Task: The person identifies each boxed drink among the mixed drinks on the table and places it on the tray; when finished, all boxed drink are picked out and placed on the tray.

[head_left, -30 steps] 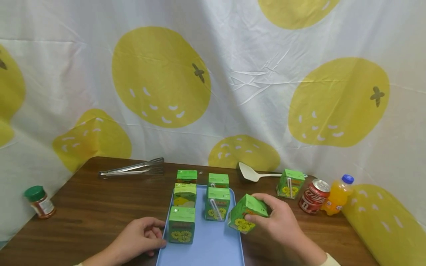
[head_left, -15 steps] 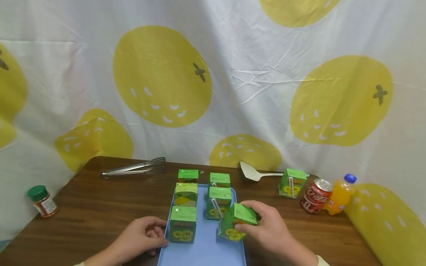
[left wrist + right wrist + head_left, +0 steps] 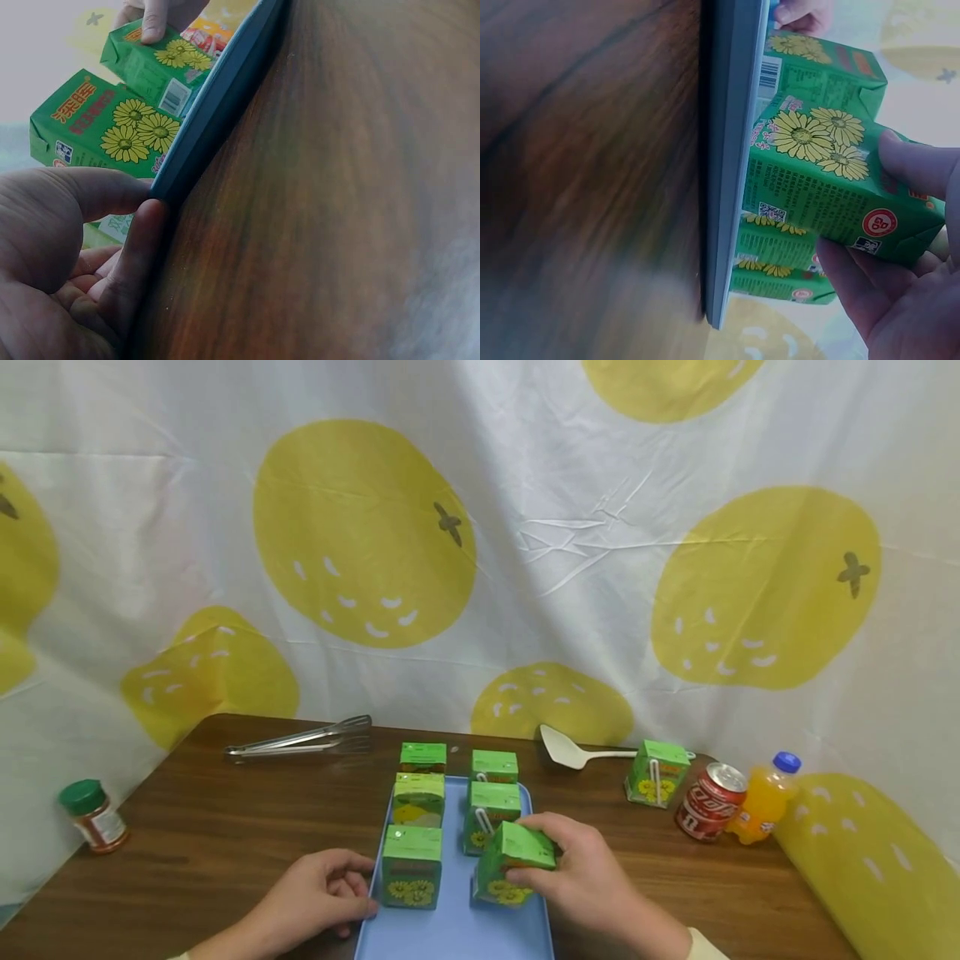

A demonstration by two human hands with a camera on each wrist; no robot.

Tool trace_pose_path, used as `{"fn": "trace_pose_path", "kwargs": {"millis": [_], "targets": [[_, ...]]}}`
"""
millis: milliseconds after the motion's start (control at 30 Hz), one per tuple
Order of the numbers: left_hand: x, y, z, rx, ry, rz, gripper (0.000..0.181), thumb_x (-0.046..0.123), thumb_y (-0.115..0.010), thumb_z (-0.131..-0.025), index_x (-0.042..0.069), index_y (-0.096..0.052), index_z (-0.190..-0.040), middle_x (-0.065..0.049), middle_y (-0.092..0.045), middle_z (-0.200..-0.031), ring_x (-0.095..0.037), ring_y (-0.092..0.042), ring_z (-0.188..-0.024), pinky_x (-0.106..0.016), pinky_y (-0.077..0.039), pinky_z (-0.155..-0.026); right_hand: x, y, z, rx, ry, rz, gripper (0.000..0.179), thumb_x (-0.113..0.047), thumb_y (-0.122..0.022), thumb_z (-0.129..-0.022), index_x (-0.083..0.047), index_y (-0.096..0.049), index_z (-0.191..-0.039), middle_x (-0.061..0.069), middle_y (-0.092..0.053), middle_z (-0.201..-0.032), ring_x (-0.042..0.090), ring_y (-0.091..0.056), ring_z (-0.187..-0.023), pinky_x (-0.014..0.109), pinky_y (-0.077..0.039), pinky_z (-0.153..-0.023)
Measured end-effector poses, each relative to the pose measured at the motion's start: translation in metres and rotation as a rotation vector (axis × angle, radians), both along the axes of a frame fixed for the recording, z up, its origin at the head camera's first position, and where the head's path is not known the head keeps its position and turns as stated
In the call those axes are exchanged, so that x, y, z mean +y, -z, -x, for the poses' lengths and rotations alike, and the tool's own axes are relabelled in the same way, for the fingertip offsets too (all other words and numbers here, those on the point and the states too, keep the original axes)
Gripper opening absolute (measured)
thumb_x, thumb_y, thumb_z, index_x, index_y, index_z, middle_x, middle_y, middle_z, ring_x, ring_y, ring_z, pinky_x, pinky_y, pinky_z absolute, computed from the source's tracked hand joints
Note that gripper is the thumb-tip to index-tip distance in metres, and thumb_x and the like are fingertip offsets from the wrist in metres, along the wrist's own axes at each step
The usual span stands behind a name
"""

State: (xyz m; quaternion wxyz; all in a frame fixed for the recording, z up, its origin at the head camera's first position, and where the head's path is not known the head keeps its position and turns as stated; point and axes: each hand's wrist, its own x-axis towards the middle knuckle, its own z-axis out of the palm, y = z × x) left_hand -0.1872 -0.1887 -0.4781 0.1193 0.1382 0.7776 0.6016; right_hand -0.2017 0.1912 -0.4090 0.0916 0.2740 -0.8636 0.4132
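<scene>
My right hand (image 3: 588, 868) grips a green drink carton (image 3: 504, 877) with yellow flowers, thumb on the front face and fingers behind. Slightly tilted, this carton (image 3: 810, 165) stands low at the right side of the blue tray (image 3: 457, 935). Behind it is a carton with a white straw (image 3: 483, 820), and one more (image 3: 495, 764) beyond. My left hand (image 3: 318, 893) pinches the tray's left rim; in the left wrist view its thumb (image 3: 105, 191) and index fingertip meet that edge. Just inside the rim stands the front-left carton (image 3: 411, 868), with a yellow-green carton (image 3: 417, 800) and another green one (image 3: 423, 756) behind.
At the back right are a white spatula (image 3: 566, 749), a green carton (image 3: 657, 774), a red soda can (image 3: 712, 802) and an orange drink bottle (image 3: 763, 802). Metal tongs (image 3: 300, 742) lie at the back left. A green-capped spice jar (image 3: 93, 816) stands far left.
My right hand has moved the carton left and slightly down, from beyond the tray's right edge to over the tray, in front of the straw carton. My left hand has stayed at the rim.
</scene>
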Motion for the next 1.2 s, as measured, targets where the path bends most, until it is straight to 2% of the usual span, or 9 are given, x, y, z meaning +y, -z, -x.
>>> {"fn": "trace_pose_path", "kwargs": {"millis": [200,500,900,1200], "targets": [[0.001,-0.001,0.000,-0.002,-0.009,0.003,0.052,0.007,-0.087,-0.092,-0.015,-0.066,-0.134,-0.007,-0.071,-0.091,-0.014,-0.066,-0.069,-0.028,-0.061,-0.058,-0.006,-0.003,0.002,-0.027,-0.003,-0.019,0.044,-0.024,-0.100,-0.084,-0.017,-0.080,-0.123,-0.005,-0.077,-0.116,0.008,-0.067,-0.094,0.028,-0.057,-0.074],[0.001,-0.001,-0.001,0.003,-0.001,-0.006,0.051,0.005,-0.086,-0.091,-0.016,-0.066,-0.133,-0.007,-0.071,-0.090,-0.014,-0.066,-0.068,-0.028,-0.060,-0.058,-0.009,0.000,0.002,-0.020,0.023,-0.068,0.045,-0.021,-0.101,-0.082,-0.021,-0.080,-0.122,-0.010,-0.077,-0.115,0.008,-0.067,-0.093,0.028,-0.058,-0.076],[0.001,-0.003,-0.001,0.002,-0.002,-0.001,0.050,0.005,-0.087,-0.091,-0.015,-0.067,-0.133,-0.007,-0.071,-0.090,-0.015,-0.066,-0.068,-0.028,-0.060,-0.058,-0.010,0.004,0.004,-0.003,0.007,-0.080,0.047,-0.020,-0.100,-0.083,-0.021,-0.079,-0.125,-0.011,-0.076,-0.116,0.007,-0.066,-0.091,0.027,-0.056,-0.074],[0.002,-0.004,-0.001,-0.004,-0.012,0.005,0.051,0.005,-0.087,-0.090,-0.015,-0.067,-0.133,-0.007,-0.070,-0.090,-0.015,-0.066,-0.068,-0.028,-0.060,-0.058,-0.011,0.010,0.005,0.007,-0.028,-0.083,0.049,-0.023,-0.098,-0.087,-0.025,-0.077,-0.130,-0.012,-0.076,-0.121,0.007,-0.068,-0.097,0.028,-0.058,-0.080]]}}
